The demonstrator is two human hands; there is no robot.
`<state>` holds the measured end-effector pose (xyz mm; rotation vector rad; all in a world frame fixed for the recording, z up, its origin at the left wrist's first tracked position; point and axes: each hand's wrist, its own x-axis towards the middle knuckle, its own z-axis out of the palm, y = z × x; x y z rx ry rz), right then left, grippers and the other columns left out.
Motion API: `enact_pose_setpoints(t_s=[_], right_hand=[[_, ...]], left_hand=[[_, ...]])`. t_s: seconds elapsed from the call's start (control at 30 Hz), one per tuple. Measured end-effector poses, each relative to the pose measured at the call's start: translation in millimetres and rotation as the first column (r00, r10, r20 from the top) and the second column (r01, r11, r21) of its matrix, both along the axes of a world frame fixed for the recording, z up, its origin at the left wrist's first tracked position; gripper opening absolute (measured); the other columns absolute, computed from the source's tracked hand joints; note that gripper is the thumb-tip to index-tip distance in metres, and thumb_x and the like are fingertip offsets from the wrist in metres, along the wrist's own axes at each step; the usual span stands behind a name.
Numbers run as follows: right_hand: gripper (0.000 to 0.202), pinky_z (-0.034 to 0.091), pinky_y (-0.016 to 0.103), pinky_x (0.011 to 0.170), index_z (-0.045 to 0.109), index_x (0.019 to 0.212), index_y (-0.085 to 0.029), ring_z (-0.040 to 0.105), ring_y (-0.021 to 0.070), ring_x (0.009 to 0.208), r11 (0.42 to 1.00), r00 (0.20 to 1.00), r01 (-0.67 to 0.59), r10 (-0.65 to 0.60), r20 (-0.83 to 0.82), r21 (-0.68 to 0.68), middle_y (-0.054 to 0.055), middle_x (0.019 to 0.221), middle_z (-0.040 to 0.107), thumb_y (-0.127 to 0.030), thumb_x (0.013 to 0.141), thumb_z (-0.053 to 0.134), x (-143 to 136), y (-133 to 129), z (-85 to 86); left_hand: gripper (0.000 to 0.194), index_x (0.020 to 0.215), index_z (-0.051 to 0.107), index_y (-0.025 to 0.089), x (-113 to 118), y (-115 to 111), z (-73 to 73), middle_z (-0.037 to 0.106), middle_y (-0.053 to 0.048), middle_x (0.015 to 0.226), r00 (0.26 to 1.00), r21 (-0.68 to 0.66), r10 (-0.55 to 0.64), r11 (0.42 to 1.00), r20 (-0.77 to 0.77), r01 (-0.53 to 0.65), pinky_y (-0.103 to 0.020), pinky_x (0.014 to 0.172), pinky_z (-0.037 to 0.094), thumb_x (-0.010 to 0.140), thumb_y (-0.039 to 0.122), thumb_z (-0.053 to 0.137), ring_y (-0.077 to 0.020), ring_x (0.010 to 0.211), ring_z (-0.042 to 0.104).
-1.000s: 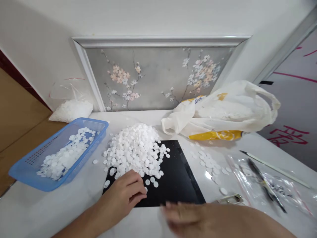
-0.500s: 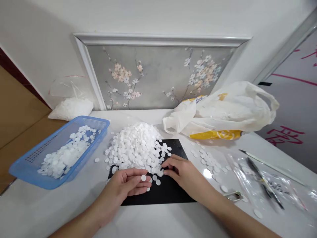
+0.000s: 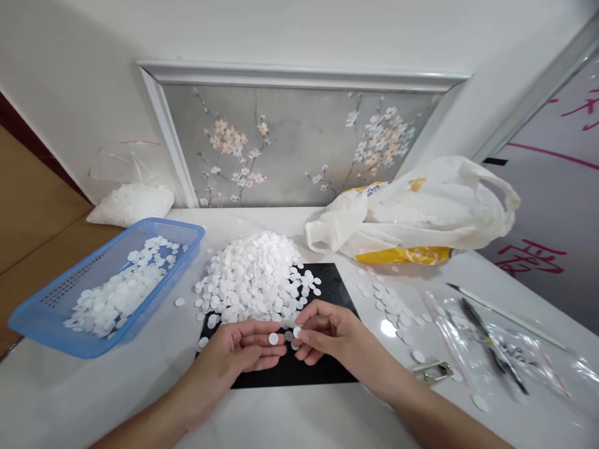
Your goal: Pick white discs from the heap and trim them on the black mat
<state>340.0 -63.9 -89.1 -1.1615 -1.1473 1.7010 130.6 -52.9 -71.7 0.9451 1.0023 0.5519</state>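
Note:
A small white disc (image 3: 273, 338) lies on the fingers of my left hand (image 3: 246, 349), which is palm up with its thumb drawn back from the disc. Facing it, my right hand (image 3: 332, 330) pinches another white disc (image 3: 297, 332) between thumb and index finger. Both hands are above a black mat (image 3: 304, 368), their fingertips close together. Just beyond them rises a big heap of white discs (image 3: 255, 271), which covers the rear left of the mat. A few loose discs show between the fingertips.
At the left stands a blue basket (image 3: 88, 349) partly filled with discs, a clear bag of white pieces (image 3: 133, 204) behind it. A white plastic bag (image 3: 416, 212) lies back right. Scattered discs (image 3: 390, 304), a nail clipper (image 3: 435, 372), tweezers (image 3: 493, 343) and a white stick (image 3: 508, 315) are at the right.
My right hand has moved from the heap's edge leftward and nearer to my left hand, now with a disc in its pinch. My left thumb has drawn back from the disc on the fingers.

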Motion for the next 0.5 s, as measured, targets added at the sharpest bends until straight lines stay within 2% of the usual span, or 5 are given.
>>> enact_pose_setpoints(t_s=[0.27,0.37,0.5], right_hand=[[0.037,0.056,0.026,0.065,0.072,0.090,-0.016,0.067,0.0144,0.069,0.998,1.000,-0.003,0.002,0.021,0.062,0.003,0.078,0.069,-0.049,0.073,0.071,-3.7,-4.8,1.7],[0.041,0.056,0.030,0.072,0.075,0.090,-0.016,0.068,0.0164,0.072,1.000,1.000,0.004,-0.004,0.011,-0.005,0.005,0.078,0.072,-0.050,0.068,0.074,-2.9,-4.1,4.5],[0.045,0.054,0.032,0.084,0.075,0.094,-0.016,0.069,0.0196,0.085,0.994,0.997,-0.025,0.017,-0.075,-0.110,0.006,0.088,0.075,-0.045,0.060,0.081,-2.5,-3.0,6.4]], left_hand=[[0.036,0.111,0.067,0.018,-1.1,-0.4,0.8,0.073,-0.010,0.105,0.998,0.047,-0.018,0.999,0.061,0.015,-0.033,0.093,0.050,0.075,0.025,0.071,-0.0242,0.106,0.065],[0.036,0.108,0.069,0.018,-1.1,0.3,-0.3,0.073,-0.011,0.105,0.998,0.066,-0.017,0.998,0.058,0.013,-0.033,0.093,0.050,0.074,0.026,0.073,-0.0243,0.103,0.065],[0.037,0.105,0.070,0.016,-0.6,1.0,-1.2,0.073,-0.010,0.103,0.999,0.068,-0.020,0.998,0.045,0.017,-0.034,0.093,0.050,0.070,0.028,0.077,-0.0246,0.101,0.066]])
